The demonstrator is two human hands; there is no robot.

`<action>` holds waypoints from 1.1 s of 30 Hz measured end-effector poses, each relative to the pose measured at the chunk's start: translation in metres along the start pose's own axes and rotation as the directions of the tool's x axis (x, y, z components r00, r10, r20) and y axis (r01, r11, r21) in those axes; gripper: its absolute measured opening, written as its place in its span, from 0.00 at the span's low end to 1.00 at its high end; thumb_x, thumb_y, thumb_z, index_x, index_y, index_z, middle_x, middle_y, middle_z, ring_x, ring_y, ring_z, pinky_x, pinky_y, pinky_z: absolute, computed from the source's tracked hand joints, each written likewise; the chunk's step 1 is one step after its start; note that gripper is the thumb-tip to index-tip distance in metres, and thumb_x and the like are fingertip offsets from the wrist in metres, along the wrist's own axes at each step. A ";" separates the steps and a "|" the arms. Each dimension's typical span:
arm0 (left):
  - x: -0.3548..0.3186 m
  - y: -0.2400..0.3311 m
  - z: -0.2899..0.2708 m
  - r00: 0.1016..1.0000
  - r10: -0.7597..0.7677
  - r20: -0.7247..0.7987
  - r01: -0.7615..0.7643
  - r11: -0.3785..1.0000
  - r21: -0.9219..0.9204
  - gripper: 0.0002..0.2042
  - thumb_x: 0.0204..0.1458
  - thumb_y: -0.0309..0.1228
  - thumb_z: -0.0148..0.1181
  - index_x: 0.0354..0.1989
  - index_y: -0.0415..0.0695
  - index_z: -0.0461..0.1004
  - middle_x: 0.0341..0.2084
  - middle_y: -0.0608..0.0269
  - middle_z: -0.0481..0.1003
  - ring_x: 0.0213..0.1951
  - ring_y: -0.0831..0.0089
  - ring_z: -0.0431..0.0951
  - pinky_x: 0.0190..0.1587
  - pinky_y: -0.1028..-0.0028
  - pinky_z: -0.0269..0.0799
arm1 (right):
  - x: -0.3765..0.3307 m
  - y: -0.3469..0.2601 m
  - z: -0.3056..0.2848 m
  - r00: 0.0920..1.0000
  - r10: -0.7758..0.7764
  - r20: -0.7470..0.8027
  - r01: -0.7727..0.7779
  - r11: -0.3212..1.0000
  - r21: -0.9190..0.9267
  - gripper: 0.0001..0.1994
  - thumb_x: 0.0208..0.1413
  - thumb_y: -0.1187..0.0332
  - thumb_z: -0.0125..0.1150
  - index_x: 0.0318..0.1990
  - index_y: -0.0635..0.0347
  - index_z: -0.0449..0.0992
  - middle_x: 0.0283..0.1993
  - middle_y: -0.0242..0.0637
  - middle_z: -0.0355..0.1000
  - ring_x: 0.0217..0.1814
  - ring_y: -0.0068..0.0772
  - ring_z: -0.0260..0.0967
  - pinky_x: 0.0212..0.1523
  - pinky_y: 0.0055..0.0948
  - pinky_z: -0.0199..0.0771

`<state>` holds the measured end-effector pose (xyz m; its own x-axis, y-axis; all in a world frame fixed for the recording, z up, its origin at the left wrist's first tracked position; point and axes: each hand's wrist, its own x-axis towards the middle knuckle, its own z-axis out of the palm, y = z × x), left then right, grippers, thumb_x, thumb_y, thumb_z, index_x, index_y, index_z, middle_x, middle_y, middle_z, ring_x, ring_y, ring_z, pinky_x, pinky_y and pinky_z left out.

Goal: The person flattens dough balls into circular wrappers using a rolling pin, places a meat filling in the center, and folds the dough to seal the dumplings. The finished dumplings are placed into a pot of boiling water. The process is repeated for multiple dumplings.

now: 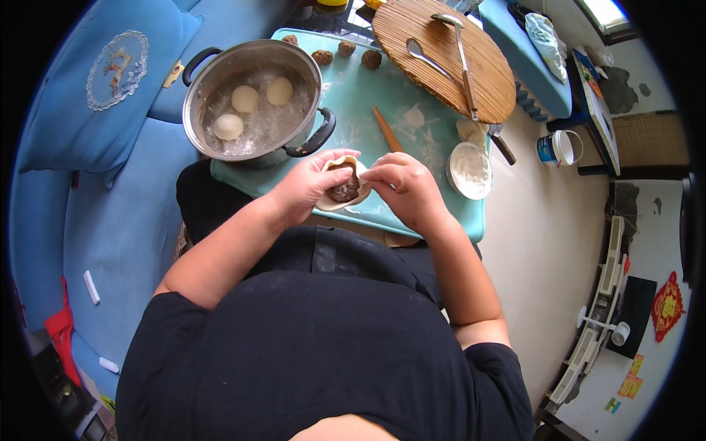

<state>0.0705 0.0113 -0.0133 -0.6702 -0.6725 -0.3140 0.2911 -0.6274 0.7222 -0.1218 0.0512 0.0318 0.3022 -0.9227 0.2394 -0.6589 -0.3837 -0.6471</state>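
Both hands hold one round of pale dough (346, 200) with a lump of dark brown filling (344, 189) in its middle. My left hand (307, 185) cups the dough from the left. My right hand (401, 184) pinches its right edge with the fingertips. They work just above the near edge of a light blue board (353, 95) dusted with flour.
A steel pot (254, 99) with three pale dough balls stands at the left. Several brown filling balls (346, 48) line the board's far edge. A wooden rolling pin (387, 129), a small white bowl of flour (469, 170) and a round bamboo mat (445, 55) with spoons lie to the right.
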 end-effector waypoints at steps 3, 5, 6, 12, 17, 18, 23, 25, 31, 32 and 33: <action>-0.001 0.001 0.002 1.000 0.000 0.015 0.000 0.999 0.039 0.16 0.54 0.26 0.55 0.52 0.40 0.66 0.44 0.62 0.71 0.44 0.77 0.72 0.48 0.76 0.70 | 0.000 0.001 0.002 0.997 0.074 0.009 -0.075 0.995 0.068 0.10 0.44 0.77 0.63 0.36 0.60 0.78 0.30 0.35 0.70 0.32 0.29 0.69 0.34 0.25 0.70; -0.002 0.002 0.002 0.999 0.000 0.034 -0.003 0.998 0.067 0.16 0.54 0.26 0.55 0.52 0.41 0.67 0.44 0.61 0.71 0.44 0.77 0.72 0.48 0.76 0.70 | 0.001 -0.004 0.002 0.943 0.321 0.093 -0.333 0.918 0.217 0.12 0.43 0.78 0.63 0.39 0.60 0.77 0.29 0.33 0.69 0.31 0.25 0.68 0.34 0.23 0.69; -0.002 0.001 0.001 0.999 -0.013 0.035 0.010 0.996 0.089 0.17 0.54 0.27 0.55 0.52 0.40 0.66 0.44 0.61 0.70 0.45 0.77 0.72 0.48 0.76 0.69 | 0.000 -0.006 0.002 0.923 0.365 0.123 -0.385 0.884 0.264 0.14 0.43 0.78 0.63 0.41 0.60 0.75 0.28 0.32 0.68 0.30 0.21 0.65 0.33 0.21 0.68; -0.004 0.001 0.004 0.998 -0.045 0.044 0.035 0.976 0.213 0.21 0.53 0.29 0.55 0.55 0.38 0.61 0.47 0.56 0.68 0.48 0.74 0.70 0.51 0.76 0.67 | -0.008 0.003 0.008 0.982 0.177 0.068 -0.187 0.965 0.185 0.07 0.44 0.77 0.63 0.33 0.62 0.76 0.29 0.34 0.69 0.30 0.28 0.68 0.33 0.23 0.69; 0.001 0.000 0.003 0.997 -0.081 -0.014 0.083 0.990 0.118 0.19 0.54 0.28 0.54 0.54 0.39 0.61 0.46 0.59 0.68 0.48 0.74 0.71 0.49 0.73 0.69 | -0.011 0.004 0.011 0.988 0.141 -0.067 -0.141 0.990 0.003 0.06 0.43 0.77 0.62 0.31 0.62 0.76 0.33 0.38 0.70 0.33 0.37 0.70 0.34 0.28 0.71; 0.002 0.000 0.005 0.997 -0.055 -0.060 0.058 0.997 0.045 0.17 0.55 0.28 0.52 0.53 0.39 0.62 0.45 0.60 0.68 0.46 0.74 0.72 0.49 0.73 0.70 | -0.011 0.004 0.011 0.982 0.158 -0.103 -0.159 0.987 -0.002 0.06 0.43 0.78 0.62 0.31 0.62 0.76 0.34 0.38 0.70 0.33 0.38 0.70 0.34 0.29 0.71; 0.003 -0.002 0.007 0.999 0.027 -0.019 -0.024 0.992 0.124 0.13 0.57 0.26 0.48 0.51 0.41 0.65 0.42 0.62 0.70 0.43 0.78 0.72 0.48 0.75 0.70 | -0.010 0.006 0.014 0.987 0.014 -0.158 -0.013 1.000 0.006 0.06 0.44 0.78 0.62 0.32 0.62 0.75 0.32 0.37 0.70 0.32 0.35 0.70 0.33 0.27 0.71; 0.004 -0.005 0.006 0.998 0.065 -0.027 -0.059 0.978 0.201 0.12 0.57 0.26 0.48 0.50 0.41 0.67 0.41 0.63 0.71 0.42 0.79 0.72 0.47 0.76 0.69 | -0.009 0.000 0.012 0.990 0.090 -0.108 -0.081 0.993 0.084 0.07 0.44 0.78 0.62 0.33 0.62 0.75 0.32 0.37 0.69 0.32 0.32 0.69 0.33 0.26 0.70; 0.007 -0.013 -0.001 0.995 0.086 0.041 -0.095 0.920 0.380 0.15 0.59 0.34 0.49 0.51 0.39 0.66 0.42 0.62 0.71 0.43 0.81 0.71 0.45 0.78 0.68 | -0.009 -0.001 0.010 0.972 0.233 0.026 -0.234 0.955 0.181 0.11 0.44 0.78 0.61 0.38 0.60 0.76 0.31 0.35 0.69 0.31 0.28 0.68 0.34 0.23 0.70; 0.008 -0.014 -0.001 0.996 0.080 0.049 -0.093 0.910 0.403 0.16 0.59 0.35 0.49 0.51 0.38 0.66 0.42 0.61 0.71 0.44 0.81 0.71 0.46 0.78 0.68 | -0.011 0.001 0.012 0.976 0.216 0.015 -0.216 0.965 0.149 0.12 0.44 0.78 0.62 0.39 0.60 0.77 0.31 0.36 0.69 0.32 0.29 0.68 0.34 0.23 0.70; 0.007 -0.013 0.001 0.996 0.074 0.041 -0.084 0.906 0.415 0.17 0.59 0.35 0.49 0.52 0.38 0.66 0.43 0.60 0.71 0.44 0.80 0.71 0.46 0.77 0.68 | -0.012 0.003 0.014 0.980 0.199 0.006 -0.199 0.973 0.118 0.12 0.44 0.78 0.62 0.39 0.59 0.77 0.30 0.36 0.69 0.32 0.29 0.68 0.35 0.24 0.70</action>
<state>0.0613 0.0151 -0.0245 -0.6743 -0.7002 -0.2347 0.0369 -0.3494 0.9363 -0.1177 0.0619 0.0173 0.1688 -0.9804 0.1014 -0.6199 -0.1856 -0.7624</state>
